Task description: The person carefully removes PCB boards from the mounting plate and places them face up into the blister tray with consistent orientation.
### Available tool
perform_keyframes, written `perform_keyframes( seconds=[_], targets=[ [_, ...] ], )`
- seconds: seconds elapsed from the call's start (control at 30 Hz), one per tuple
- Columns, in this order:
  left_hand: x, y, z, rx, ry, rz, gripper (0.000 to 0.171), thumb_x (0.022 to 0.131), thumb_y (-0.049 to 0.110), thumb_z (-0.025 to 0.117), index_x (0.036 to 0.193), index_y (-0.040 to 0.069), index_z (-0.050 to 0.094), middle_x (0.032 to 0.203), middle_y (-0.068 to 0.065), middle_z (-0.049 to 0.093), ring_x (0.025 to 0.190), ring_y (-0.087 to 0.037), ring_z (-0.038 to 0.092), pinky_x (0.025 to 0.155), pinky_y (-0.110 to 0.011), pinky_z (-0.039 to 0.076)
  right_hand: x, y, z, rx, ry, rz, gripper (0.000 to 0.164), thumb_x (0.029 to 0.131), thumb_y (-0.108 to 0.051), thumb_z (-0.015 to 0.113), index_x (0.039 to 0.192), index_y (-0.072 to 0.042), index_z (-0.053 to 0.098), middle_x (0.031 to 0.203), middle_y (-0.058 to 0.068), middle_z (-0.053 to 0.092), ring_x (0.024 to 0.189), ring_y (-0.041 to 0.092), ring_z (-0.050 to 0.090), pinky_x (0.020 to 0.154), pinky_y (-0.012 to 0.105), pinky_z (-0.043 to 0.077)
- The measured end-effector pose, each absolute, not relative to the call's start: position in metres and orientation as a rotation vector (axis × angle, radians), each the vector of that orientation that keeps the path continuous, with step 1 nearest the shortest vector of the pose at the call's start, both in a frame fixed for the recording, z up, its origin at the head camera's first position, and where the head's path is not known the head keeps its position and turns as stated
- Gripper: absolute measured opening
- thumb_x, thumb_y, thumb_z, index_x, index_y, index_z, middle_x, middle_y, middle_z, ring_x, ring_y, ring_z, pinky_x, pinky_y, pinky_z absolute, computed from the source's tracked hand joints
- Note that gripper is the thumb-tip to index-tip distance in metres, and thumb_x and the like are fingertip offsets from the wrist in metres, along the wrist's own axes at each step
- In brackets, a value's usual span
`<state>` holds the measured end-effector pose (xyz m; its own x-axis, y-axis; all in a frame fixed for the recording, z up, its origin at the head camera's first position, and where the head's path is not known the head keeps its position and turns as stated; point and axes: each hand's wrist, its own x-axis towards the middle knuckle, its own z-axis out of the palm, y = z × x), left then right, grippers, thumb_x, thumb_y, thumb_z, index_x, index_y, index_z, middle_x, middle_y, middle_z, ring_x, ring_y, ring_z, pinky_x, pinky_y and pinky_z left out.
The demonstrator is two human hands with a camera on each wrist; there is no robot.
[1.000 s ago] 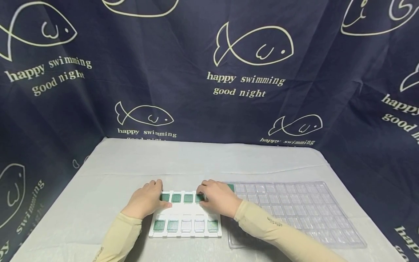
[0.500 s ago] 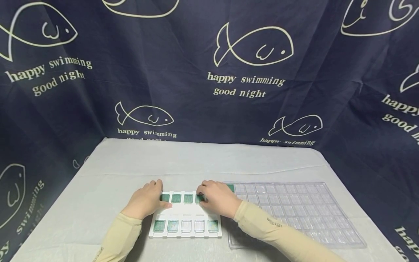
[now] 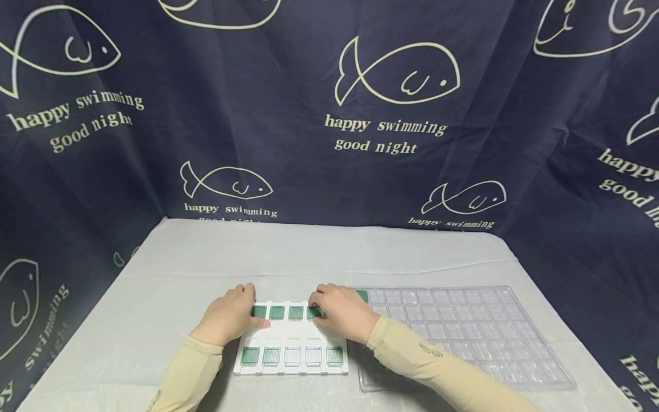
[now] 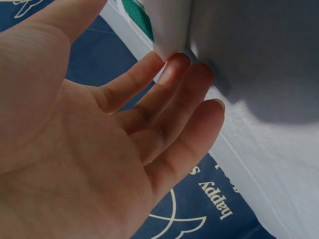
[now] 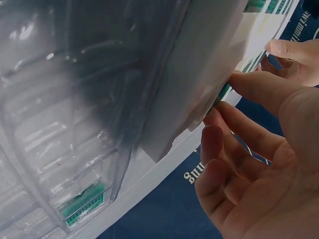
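Observation:
A white rack (image 3: 288, 331) lies on the table in front of me, with green perforated circuit boards (image 3: 277, 312) in its far row and more boards, some looking pale, in the near row. My left hand (image 3: 229, 313) holds the rack's left side, thumb on top and fingertips against its edge, as the left wrist view also shows. At the far right slot, my right hand (image 3: 342, 312) pinches a green circuit board (image 5: 223, 94) between thumb and fingers. The board's right part is hidden by that hand.
Right of the rack lies a clear plastic tray (image 3: 453, 332) with many small compartments. One green board (image 5: 82, 205) sits in its far left corner compartment. My right forearm crosses over the tray's near left part. A dark fish-print curtain (image 3: 298, 114) hangs behind the white-covered table (image 3: 329, 246).

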<state>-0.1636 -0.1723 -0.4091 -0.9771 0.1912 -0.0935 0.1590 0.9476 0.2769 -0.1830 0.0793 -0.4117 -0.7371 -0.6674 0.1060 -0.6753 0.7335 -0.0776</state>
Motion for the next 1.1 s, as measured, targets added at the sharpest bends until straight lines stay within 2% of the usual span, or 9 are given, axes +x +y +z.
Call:
perform_keyframes(
  seconds=[0.4, 0.57, 0.8, 1.1],
  targets=[
    [-0.1634, -0.1721, -0.4091, 0.262, 2.976, 0.407, 0.066, 0.076, 0.046, 0.086, 0.112, -0.001, 0.056, 0.094, -0.012, 0.060, 0.083, -0.025, 0.056, 0.076, -0.048, 0.051, -0.1833, 0.0794, -0.4115, 1.106, -2.855, 0.165, 0.023, 0.085, -0.024, 0.081, 0.105, -0.014, 0.075, 0.093, -0.004, 0.069, 0.074, 0.006, 0.055, 0.066, 0.023, 0.051],
    [-0.1622, -0.1721, -0.4080, 0.262, 2.977, 0.408, 0.067, 0.076, 0.046, 0.085, 0.113, -0.001, 0.056, 0.096, -0.014, 0.061, 0.084, -0.027, 0.058, 0.077, -0.049, 0.052, -0.1832, 0.0787, -0.4116, 1.108, -2.854, 0.145, 0.026, 0.084, -0.025, 0.082, 0.106, -0.015, 0.075, 0.093, -0.004, 0.069, 0.076, 0.007, 0.058, 0.068, 0.023, 0.053],
    [-0.1625, -0.1721, -0.4089, 0.277, 2.995, 0.418, 0.062, 0.074, 0.046, 0.087, 0.103, 0.002, 0.055, 0.086, -0.009, 0.056, 0.076, -0.023, 0.052, 0.068, -0.044, 0.049, -0.1836, 0.0790, -0.4110, 1.113, -2.835, 0.153, 0.024, 0.082, -0.021, 0.080, 0.105, -0.015, 0.075, 0.089, -0.005, 0.067, 0.073, 0.006, 0.055, 0.065, 0.023, 0.050],
    [-0.1622, -0.1718, -0.4100, 0.279, 2.995, 0.422, 0.062, 0.074, 0.046, 0.087, 0.104, 0.001, 0.056, 0.086, -0.008, 0.055, 0.074, -0.022, 0.051, 0.066, -0.042, 0.048, -0.1831, 0.0795, -0.4121, 1.115, -2.838, 0.164, 0.024, 0.083, -0.022, 0.081, 0.105, -0.015, 0.076, 0.090, -0.005, 0.068, 0.072, 0.004, 0.054, 0.066, 0.022, 0.051]
  ],
)
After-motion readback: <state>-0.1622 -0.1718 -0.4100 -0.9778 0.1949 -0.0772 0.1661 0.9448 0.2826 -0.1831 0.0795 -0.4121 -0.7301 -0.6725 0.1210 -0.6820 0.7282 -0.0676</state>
